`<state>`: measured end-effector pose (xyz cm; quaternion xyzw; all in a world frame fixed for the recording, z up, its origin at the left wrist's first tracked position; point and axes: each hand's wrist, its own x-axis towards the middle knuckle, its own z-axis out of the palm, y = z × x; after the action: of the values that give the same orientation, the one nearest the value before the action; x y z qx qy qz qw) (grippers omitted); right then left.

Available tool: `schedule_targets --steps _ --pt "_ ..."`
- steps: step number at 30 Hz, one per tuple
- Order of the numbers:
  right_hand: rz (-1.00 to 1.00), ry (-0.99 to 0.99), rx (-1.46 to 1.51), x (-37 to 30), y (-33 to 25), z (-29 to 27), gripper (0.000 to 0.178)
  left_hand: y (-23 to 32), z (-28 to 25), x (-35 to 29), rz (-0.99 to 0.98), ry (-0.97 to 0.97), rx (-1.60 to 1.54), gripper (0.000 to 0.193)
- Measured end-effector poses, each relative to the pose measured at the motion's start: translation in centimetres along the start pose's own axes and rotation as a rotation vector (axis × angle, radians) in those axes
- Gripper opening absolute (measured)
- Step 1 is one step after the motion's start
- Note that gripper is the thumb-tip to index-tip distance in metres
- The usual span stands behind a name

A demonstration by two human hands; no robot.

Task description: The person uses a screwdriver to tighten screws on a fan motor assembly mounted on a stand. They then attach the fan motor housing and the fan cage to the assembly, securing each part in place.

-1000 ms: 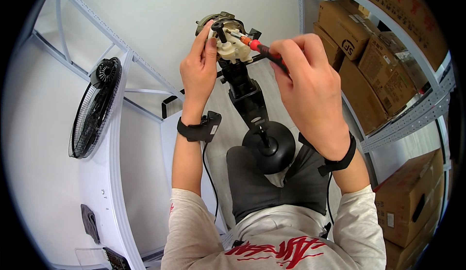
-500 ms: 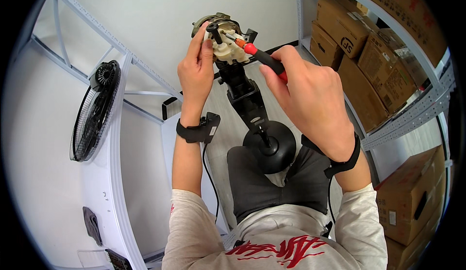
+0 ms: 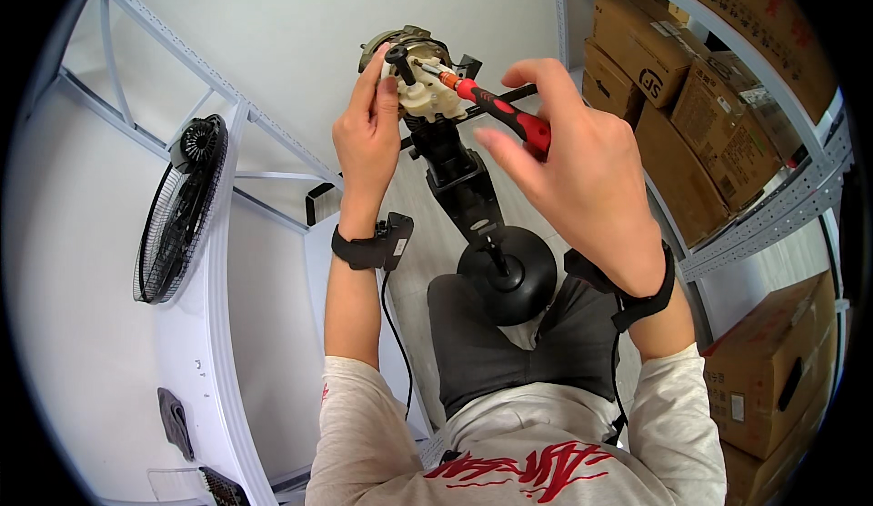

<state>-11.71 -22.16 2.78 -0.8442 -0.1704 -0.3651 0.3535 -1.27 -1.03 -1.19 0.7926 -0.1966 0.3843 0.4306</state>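
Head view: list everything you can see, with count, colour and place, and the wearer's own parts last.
Screwdriver: one, red and black, tip at the cream housing
Cream housing: one, cream, atop the black stand
Black stand: one, black, centre
Round base: one, black, below the stand
Fan grille: one, black, on the left shelf
Grey cloth: one, grey, lower left
Dark object: one, kind unclear, lower-left edge
Left shelf: one, white, left side
Cardboard boxes: at least six, brown, right side
Right rack: one, pale, right side
Trousers: one pair, dark grey, lower centre
Shirt: one, light grey, red print, bottom
Wrist straps: two, black, one per wrist
Left hand: one, bare, at the housing's left
Right hand: one, bare, at the screwdriver handle
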Motion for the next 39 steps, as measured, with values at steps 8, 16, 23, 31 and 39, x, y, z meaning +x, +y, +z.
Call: schedule_targets --steps 8,16,23,31,39 --pt "-0.207 0.205 -0.315 0.0 0.8 0.2 0.020 0.0 0.0 -0.1 -0.013 -0.007 0.025 0.036" --pt "-0.090 0.084 -0.176 -0.4 0.6 0.4 0.021 0.1 0.4 -0.1 0.009 0.013 -0.015 0.036" --pt "-0.160 0.187 -0.279 -0.4 0.4 0.7 0.021 -0.1 0.1 -0.1 -0.024 -0.004 -0.012 0.036" --pt "-0.066 0.140 -0.192 -0.6 0.1 1.4 0.020 0.1 0.3 -0.2 -0.024 0.002 -0.009 0.037" --pt "-0.160 0.190 -0.161 -0.4 0.1 1.3 0.019 0.4 0.2 -0.2 0.007 0.002 -0.003 0.037"
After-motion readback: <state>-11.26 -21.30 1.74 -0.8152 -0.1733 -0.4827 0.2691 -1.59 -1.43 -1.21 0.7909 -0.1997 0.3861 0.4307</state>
